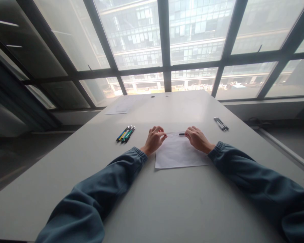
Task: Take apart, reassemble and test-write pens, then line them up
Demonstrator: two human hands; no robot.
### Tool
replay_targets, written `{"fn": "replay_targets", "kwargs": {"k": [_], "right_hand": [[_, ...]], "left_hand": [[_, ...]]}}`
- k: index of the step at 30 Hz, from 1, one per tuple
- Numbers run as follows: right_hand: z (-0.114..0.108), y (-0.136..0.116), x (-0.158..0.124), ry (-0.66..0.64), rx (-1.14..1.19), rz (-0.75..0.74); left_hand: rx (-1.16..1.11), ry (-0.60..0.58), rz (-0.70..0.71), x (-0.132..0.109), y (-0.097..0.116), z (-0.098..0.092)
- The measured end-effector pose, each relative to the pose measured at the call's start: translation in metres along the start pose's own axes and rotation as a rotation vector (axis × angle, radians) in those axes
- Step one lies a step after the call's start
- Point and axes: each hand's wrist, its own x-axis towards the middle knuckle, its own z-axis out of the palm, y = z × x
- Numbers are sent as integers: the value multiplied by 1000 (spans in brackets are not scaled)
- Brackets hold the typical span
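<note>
A white sheet of paper [178, 153] lies on the white table [167, 202] in front of me. Along its far edge lies a thin clear strip, perhaps a ruler [174, 134], with a dark pen tip [181, 134] on it. My left hand [154, 139] rests curled at the strip's left end, fingertips pinching or pressing it. My right hand [198, 138] is curled at the right end, fingers closed on the dark pen. Both arms wear blue-grey sleeves.
Several coloured pens [126, 134] lie to the left of my hands. A few dark pens [221, 123] lie to the right, near the table edge. Another sheet [121, 107] lies at the far left corner. Large windows stand beyond the table.
</note>
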Motion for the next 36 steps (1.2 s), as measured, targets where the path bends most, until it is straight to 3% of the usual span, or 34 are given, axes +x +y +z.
{"fn": "replay_targets", "kwargs": {"k": [20, 36], "right_hand": [[2, 0, 0, 39, -6, -104], [3, -2, 0, 54, 138, -249]], "left_hand": [[-51, -8, 91, 0, 3, -2], [-87, -39, 187, 0, 8, -6]]}}
